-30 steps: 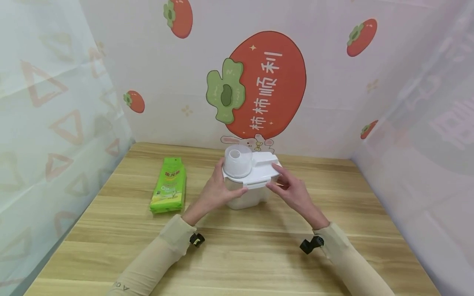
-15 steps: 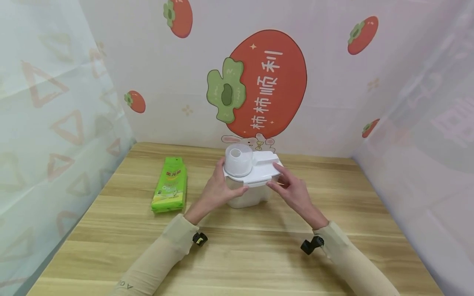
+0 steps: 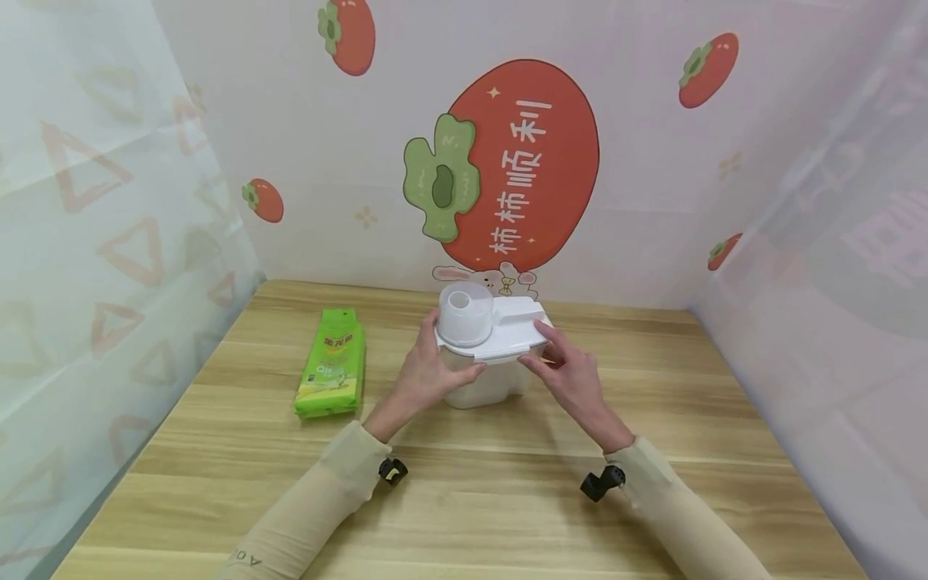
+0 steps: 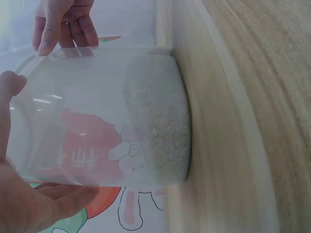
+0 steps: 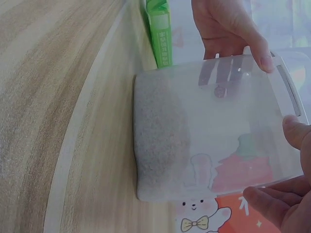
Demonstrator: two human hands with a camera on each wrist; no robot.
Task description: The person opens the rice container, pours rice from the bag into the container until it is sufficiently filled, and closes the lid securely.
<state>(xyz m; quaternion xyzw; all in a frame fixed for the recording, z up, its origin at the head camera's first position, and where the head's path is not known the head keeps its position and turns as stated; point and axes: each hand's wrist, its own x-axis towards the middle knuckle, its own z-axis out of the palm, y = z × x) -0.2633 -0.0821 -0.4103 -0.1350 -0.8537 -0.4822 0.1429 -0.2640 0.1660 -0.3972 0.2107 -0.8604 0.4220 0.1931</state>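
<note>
A clear rice container point(image 3: 482, 390) stands upright on the table in the head view. Its white lid point(image 3: 513, 334) carries a clear round measuring cup point(image 3: 467, 321) at the left and a raised handle at the right. Pale rice point(image 4: 163, 128) fills the bottom part, seen through the walls in both wrist views. My left hand point(image 3: 426, 372) grips the container's left side, thumb across the front under the lid's edge. With thumb at the front rim and index finger on the lid's right edge, my right hand point(image 3: 576, 380) holds the right corner.
A green rice bag point(image 3: 332, 366) lies on the wooden table point(image 3: 478, 499) left of the container. Behind rises a white backdrop point(image 3: 638, 201) printed with persimmons, and white cloth hangs on both sides.
The lid's front clip stuck out a second ago and now lies flatter against the container. My right thumb has shifted slightly left. Container and left hand stay about where they were.
</note>
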